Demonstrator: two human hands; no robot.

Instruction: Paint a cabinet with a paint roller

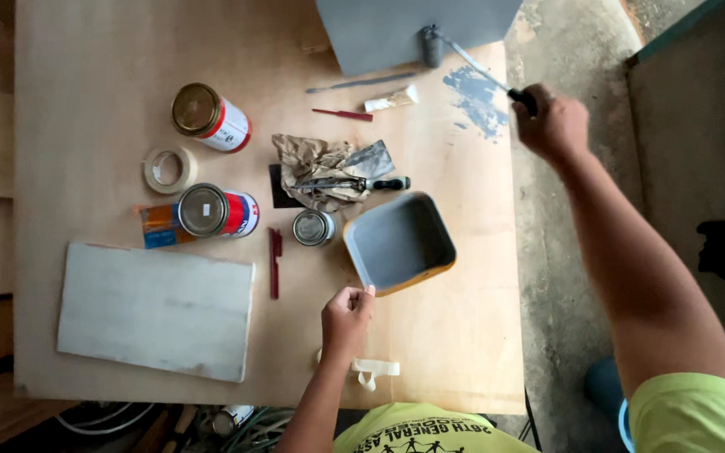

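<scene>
At table centre, toward 5 o'clock, left hand (pixel 347 316) pinches the near-left corner of a paint tray (pixel 400 242), fingers closed on its rim; tray holds grey paint and sits tilted, likely steadied so it will not slide. Right hand (pixel 552 124) at 1 o'clock, arm stretched out, fist clamped around the black grip of a paint roller (pixel 431 46). Roller head rests on a grey-painted board (pixel 396 29) at 12 o'clock; long handle lets the reach span the plywood table (pixel 463 335).

Grey paint smear (pixel 476 99) on table just beside the board, under the roller shaft.

Other items, all apart from both hands:
- Two paint cans, red and white, lids on: one (pixel 211 117) at 10 o'clock, one (pixel 216 210) at 9 o'clock lying against a small orange-blue box (pixel 159 226).
- Masking tape roll (pixel 169 169) between them, to the left.
- Small open tin (pixel 313 226) just beside tray's left edge.
- Crumpled brown paper (pixel 316 168) with a black-handled tool (pixel 362 184) on it, above the tray.
- Whitish painted panel (pixel 157 309) at 8 o'clock, flat, probably drying.
- Red stick (pixel 274 262) between panel and tin.
</scene>
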